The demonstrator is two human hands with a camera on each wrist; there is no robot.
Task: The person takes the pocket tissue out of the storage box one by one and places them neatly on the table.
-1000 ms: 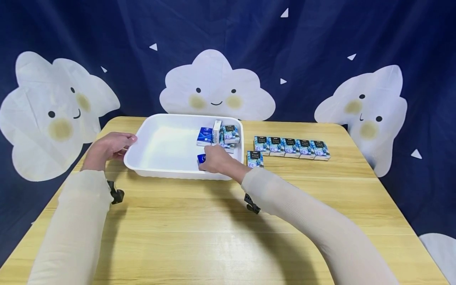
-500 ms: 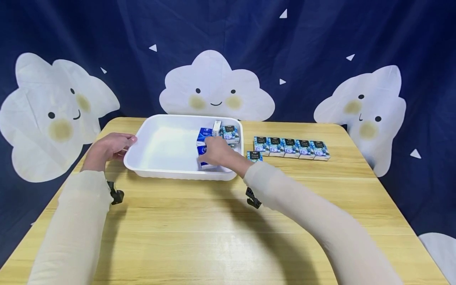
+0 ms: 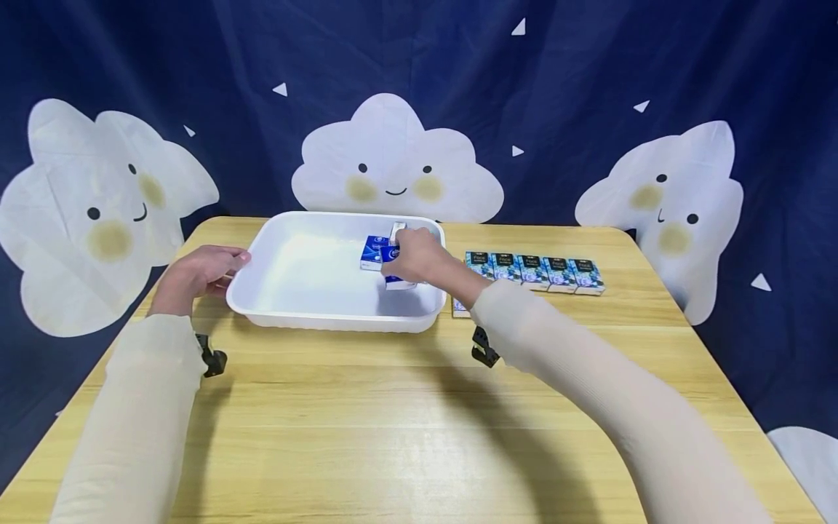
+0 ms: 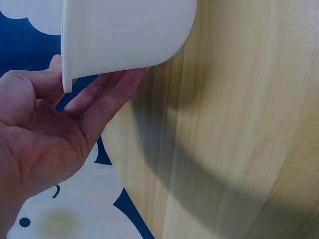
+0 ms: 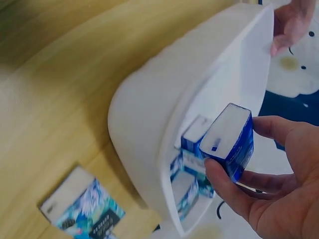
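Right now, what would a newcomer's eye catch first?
Probably the smiling cloud centred on the blue curtain. Next, the white tray, left end in the left hand, and the blue pack the right hand holds over it. Right of the tray, five floral packs form a row.

Head view looked fwd/down over bench (image 3: pixel 314 437); L wrist view, v. close, faced tray (image 4: pixel 129 35) exterior; R wrist view, close, shared tray interior w/ head.
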